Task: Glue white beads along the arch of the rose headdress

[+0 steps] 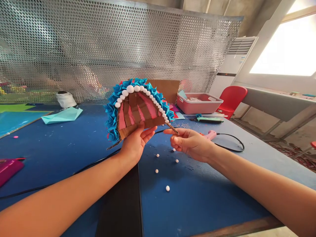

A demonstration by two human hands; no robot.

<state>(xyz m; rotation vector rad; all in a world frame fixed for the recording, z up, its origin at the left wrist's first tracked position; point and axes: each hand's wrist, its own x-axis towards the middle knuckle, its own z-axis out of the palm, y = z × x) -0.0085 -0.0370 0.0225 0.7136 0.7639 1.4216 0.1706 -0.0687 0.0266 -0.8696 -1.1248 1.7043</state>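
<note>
My left hand [136, 142] holds up a fan-shaped cardboard craft piece [138, 110] by its lower edge. The piece has pink and brown strips, a blue ruffled border and a row of white beads along its arc. My right hand [190, 142] pinches the thin right tip of the piece, fingers closed on it. Several loose white beads [167, 188] lie on the blue table [61, 148] below my hands.
A pink glue gun [209, 134] with a black cord lies behind my right hand. A pink tray [198, 102], a brown cardboard sheet [166, 89], light-blue folded paper [63, 115] and a white roll [65, 98] sit farther back. A perforated metal screen [111, 49] backs the table. A red chair [232, 98] stands right.
</note>
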